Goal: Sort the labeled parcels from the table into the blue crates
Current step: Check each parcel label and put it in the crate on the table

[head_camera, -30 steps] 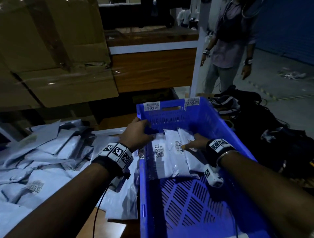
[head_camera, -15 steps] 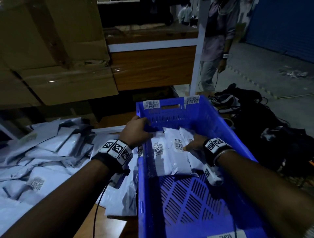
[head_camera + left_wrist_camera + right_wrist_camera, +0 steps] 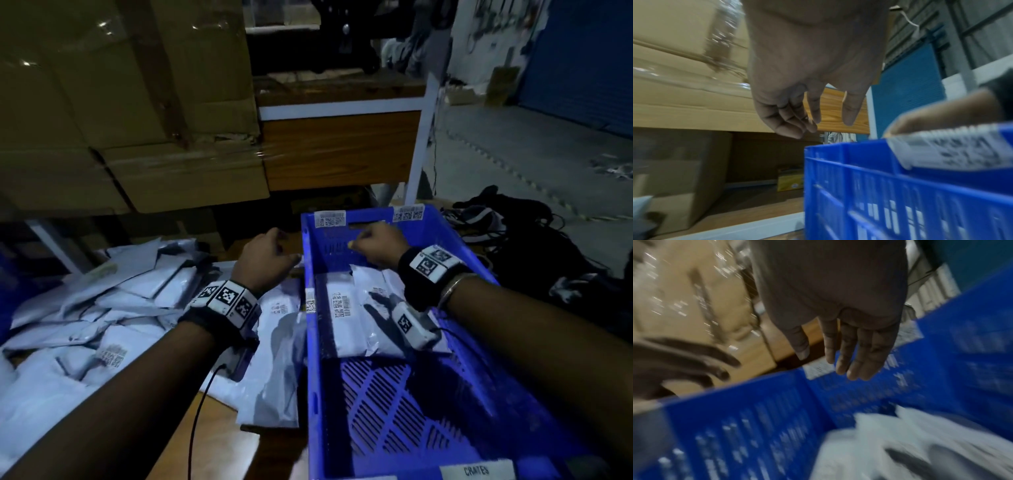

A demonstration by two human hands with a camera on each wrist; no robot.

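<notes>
Blue crate (image 3: pixel 455 236): on table, three parcels (image 3: pixel 346 318) at far end.
Left hand (image 3: pixel 265 255): empty, relaxed, beside rim.
Right hand (image 3: pixel 375 245): empty, fingers straight, over far wall.
Next: reach left for heap (image 3: pixel 102 308) (label up).

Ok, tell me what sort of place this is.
Probably a warehouse or courier sorting depot: a heap of white plastic mailer parcels with barcode labels on the table, a blue slatted plastic crate with barcode stickers, and large shrink-wrapped cardboard cartons stacked behind.

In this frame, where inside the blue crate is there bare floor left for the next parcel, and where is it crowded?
The blue crate has bare slatted floor in its near half, from the parcels in the crate to the near wall. The far half is covered. The pile on the table, left of the crate, is crowded.
</notes>
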